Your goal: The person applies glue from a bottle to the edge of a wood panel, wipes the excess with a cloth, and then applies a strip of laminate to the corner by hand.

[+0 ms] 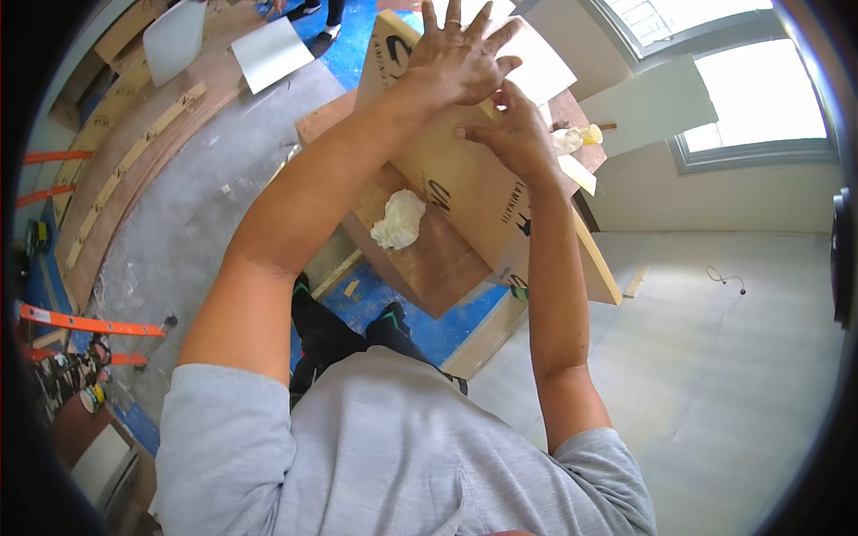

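Observation:
A long tan board [465, 170] with dark printing stands tilted on a brown wooden work surface [438, 268]. My left hand [465, 58] is at its far upper part, open, with the fingers spread and the palm turned down. Close beside it, my right hand [523, 138] grips the board's upper edge, thumb on the near face; its other fingers are partly hidden. Beyond both hands lies a white sheet [545, 67]. A crumpled white cloth or paper [399, 219] rests on the wooden surface, left of the board.
Blue sheeting [375, 304] covers the floor by my feet. Orange ladder legs [94, 322] stand at left. Curved wooden panels [134, 161] and white sheets [271, 55] lie far left, near another person's feet [323, 40]. A yellow-and-clear cup [590, 135] sits right of the board, towards the windows.

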The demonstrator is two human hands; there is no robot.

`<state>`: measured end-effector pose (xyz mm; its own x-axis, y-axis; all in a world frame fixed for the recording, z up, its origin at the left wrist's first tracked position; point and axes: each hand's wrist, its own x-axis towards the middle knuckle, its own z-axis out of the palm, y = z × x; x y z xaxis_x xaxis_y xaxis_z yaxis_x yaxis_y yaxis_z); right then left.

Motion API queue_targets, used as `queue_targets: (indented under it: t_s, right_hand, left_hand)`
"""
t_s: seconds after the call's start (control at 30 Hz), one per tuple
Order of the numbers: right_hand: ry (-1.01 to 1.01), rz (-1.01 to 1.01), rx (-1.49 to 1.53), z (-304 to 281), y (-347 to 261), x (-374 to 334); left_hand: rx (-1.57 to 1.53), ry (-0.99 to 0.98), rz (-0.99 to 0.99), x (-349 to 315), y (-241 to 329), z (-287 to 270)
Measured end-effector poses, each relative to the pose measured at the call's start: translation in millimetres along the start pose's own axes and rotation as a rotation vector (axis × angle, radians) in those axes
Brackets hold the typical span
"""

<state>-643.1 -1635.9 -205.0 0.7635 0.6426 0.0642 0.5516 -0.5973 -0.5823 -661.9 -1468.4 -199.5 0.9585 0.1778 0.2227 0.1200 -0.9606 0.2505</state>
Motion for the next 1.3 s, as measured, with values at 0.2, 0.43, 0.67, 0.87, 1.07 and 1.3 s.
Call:
queue_targets:
  t_s: [0.2,0.43,0.67,0.87,1.07,1.3]
  right_hand:
    - [-0.244,0.135,-0.265,-39,9,-12]
    - [-0.312,0.151,-0.066,-41,31,-22]
    - [-0.278,0.052,-0.116,-38,33,-21]
    - [-0.227,-0.04,-0.038,-31,34,-20]
    - [-0.179,-0.177,-0.125,-20,13,-33]
    - [-0.085,-0.342,-0.301,10,-35,15]
  left_hand:
    - [0.074,0.223,-0.047,13,-9,29]
    - [-0.158,0.083,-0.021,49,22,-5]
    - [0.08,0.017,-0.102,19,41,35]
    - [-0.224,0.253,0.034,41,-61,30]
    - [0.272,-0.026,-0.272,-1,-58,-2]
    - [-0.119,0.174,-0.229,27,-85,16]
